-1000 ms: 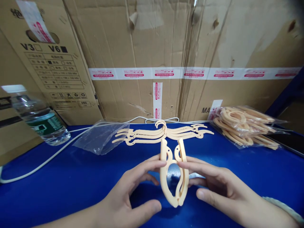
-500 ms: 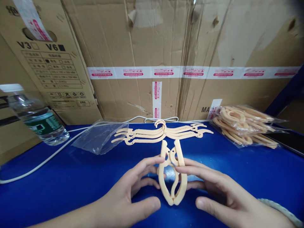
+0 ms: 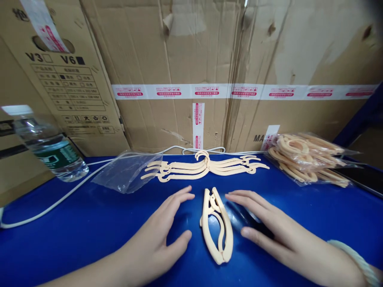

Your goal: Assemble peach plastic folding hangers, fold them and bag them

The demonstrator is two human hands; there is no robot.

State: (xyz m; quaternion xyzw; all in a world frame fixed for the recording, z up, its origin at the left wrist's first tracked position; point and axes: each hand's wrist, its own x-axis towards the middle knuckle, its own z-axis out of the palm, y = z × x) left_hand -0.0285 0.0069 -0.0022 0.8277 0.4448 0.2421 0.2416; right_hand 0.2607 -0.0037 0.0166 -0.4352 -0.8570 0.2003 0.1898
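Between left hand (image 3: 161, 233) and right hand (image 3: 271, 219), both spread, empty, one hanger (image 3: 228, 235) lies folded. Unfolded hangers (image 3: 207, 164) lie beyond; bagged hangers (image 3: 308, 153) remain.

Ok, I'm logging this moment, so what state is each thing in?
Near hanger, folded, untouched
Far hangers, unfolded, overlapping
Bagged hangers, folded, piled
Loose bag, creased
Bottle, capped
Back carton, taped
Left hand, open, holding nothing
Right hand, open, holding nothing
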